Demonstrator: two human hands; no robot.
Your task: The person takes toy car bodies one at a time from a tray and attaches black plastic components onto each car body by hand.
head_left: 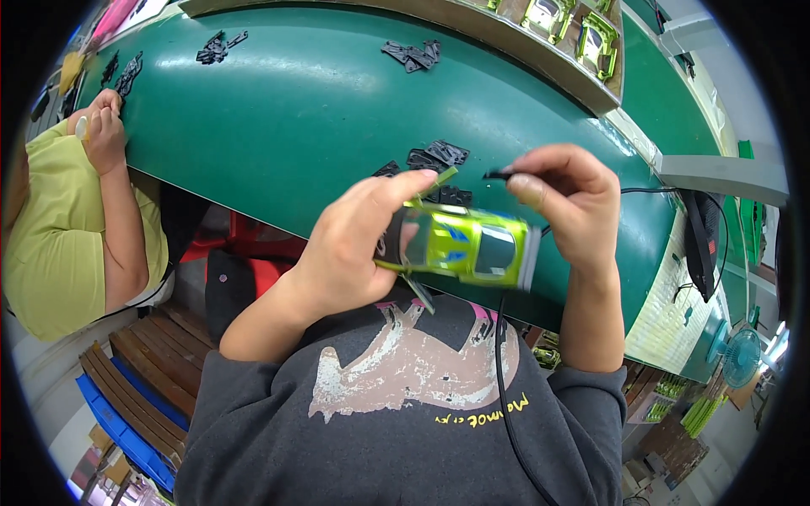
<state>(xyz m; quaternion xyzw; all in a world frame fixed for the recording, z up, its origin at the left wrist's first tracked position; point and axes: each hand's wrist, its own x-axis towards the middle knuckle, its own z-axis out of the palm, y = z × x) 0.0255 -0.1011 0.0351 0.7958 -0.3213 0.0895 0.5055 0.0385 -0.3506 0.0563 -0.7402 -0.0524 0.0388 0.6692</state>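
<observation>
A bright green toy car body (462,246) with dark windows is gripped in my left hand (348,240), its fingers wrapped round one end. The car is slightly blurred and is held above the near edge of the table. My right hand (575,202) pinches a small black part (496,175) between thumb and fingertips, apart from the car. Just beyond the car, a pile of flat black plastic parts (443,154) lies on the green table, partly hidden by my left hand and the car.
More black parts (412,55) lie farther back, with another cluster (219,48) to the left. A box (606,94) of green car bodies stands at the far right. At left sits a co-worker in a yellow-green shirt (59,253). A black cable (506,396) hangs across my front.
</observation>
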